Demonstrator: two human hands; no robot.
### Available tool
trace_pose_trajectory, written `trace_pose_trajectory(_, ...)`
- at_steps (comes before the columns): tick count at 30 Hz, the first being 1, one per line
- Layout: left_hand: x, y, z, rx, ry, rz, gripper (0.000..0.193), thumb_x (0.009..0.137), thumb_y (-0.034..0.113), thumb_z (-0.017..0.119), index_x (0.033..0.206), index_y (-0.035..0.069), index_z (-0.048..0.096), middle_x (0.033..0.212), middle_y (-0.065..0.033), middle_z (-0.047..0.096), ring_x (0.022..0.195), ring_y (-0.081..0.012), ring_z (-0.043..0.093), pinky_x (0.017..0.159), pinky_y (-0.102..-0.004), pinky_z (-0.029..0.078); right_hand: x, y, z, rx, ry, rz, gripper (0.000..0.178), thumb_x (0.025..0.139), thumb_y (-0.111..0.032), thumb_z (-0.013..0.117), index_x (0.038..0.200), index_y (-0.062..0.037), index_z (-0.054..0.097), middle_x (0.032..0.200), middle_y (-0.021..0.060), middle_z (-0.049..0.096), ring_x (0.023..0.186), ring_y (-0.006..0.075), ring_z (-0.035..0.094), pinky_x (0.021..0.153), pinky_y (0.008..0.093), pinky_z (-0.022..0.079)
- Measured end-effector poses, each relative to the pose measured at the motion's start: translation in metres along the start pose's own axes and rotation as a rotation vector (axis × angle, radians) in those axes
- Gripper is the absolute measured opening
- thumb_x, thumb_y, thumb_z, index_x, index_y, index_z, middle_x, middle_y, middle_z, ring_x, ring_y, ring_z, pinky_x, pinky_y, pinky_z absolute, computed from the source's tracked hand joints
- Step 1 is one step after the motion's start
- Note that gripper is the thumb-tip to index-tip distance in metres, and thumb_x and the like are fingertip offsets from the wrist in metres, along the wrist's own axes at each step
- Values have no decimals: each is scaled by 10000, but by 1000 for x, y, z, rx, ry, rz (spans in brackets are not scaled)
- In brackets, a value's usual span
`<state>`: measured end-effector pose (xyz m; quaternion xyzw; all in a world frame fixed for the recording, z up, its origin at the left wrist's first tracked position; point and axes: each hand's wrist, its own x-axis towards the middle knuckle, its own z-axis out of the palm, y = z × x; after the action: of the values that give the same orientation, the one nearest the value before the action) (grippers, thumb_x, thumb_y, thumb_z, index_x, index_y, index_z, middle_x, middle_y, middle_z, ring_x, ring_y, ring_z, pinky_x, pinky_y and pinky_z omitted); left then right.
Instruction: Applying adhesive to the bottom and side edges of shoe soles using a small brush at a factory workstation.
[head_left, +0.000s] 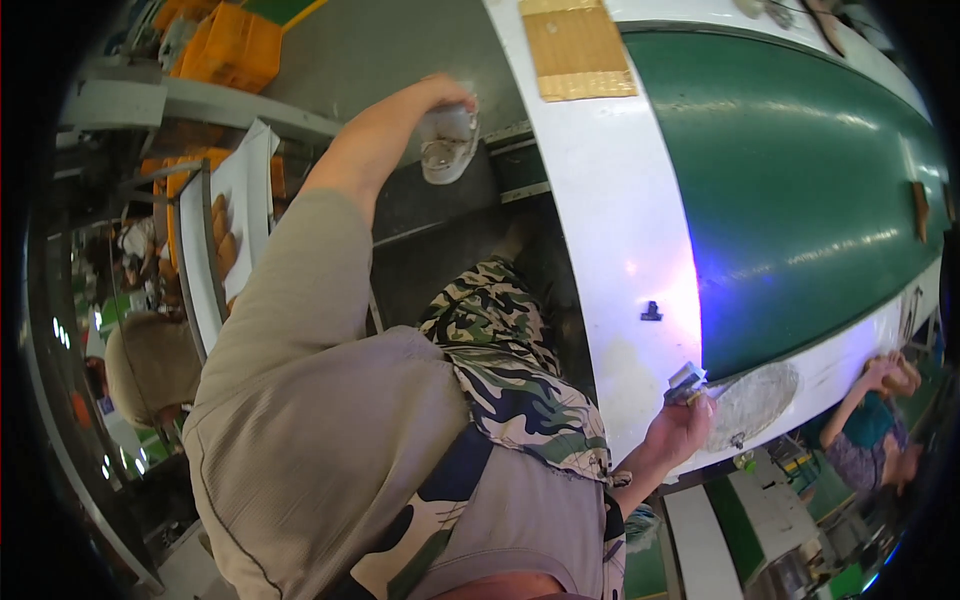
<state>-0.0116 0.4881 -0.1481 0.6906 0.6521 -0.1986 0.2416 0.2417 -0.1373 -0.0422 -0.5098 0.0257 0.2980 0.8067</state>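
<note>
My left hand (448, 92) reaches out past the table's edge, its fingers closed on the rim of a cloudy, see-through plastic container (447, 150) with brownish stains inside. The container hangs over the dark area beside the white table. Over the table's near right part, my right hand (680, 432) is closed round a small object (686, 380) with a pale, bluish-silver end; its kind cannot be made out. Right beside that hand lies a worn, greyish oval pad (757, 402). A small black clip-like piece (651, 312) rests on the white surface farther off.
A green conveyor belt (790, 180) runs along the white table edge (600, 200). Taped cardboard (577, 50) lies at the far end. Orange crates (232, 48) and a rack with brown pieces (222, 235) stand left, near a chair (150, 365). A co-worker (870, 430) handles something brown.
</note>
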Motion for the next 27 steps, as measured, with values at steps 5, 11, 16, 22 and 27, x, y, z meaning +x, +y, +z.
trace_pose_trajectory(5,-57,49,-62,-37,-73,142,506,583,368,811,986,67,752,1005,-135,708,892,-284,671,788,-426,535,-24,-26,-11,24,156,-89,109,896,-93,634,964,-37,569,927,84,625,821,180,613,687,319,494)
trace_pose_trajectory(11,-134,148,-114,-104,-235,208,466,724,294,691,1081,-5,671,982,-171,689,857,-334,685,768,-480,537,-33,-72,-36,46,344,-142,129,829,-87,698,858,-28,587,812,65,615,670,146,573,599,264,468)
trace_pose_trajectory(16,-217,268,-106,-18,-200,293,507,730,300,681,1103,-41,644,972,-180,682,840,-333,689,741,-477,553,-59,-73,-90,66,459,-198,122,837,-102,695,851,-52,584,781,40,614,674,129,575,589,270,445)
trace_pose_trajectory(22,-258,371,-33,31,-371,623,521,726,295,675,1088,-76,621,963,-197,674,825,-305,692,730,-444,561,-71,-54,-181,-42,704,-208,140,817,-135,733,842,-45,628,752,22,642,622,72,538,554,217,395)
trace_pose_trajectory(27,-331,454,52,103,-431,748,634,726,248,703,1236,-64,493,1065,-205,634,880,-309,685,784,-461,562,-55,-21,-255,-68,783,-79,245,785,-184,768,958,-46,662,832,9,661,714,85,576,618,246,425)
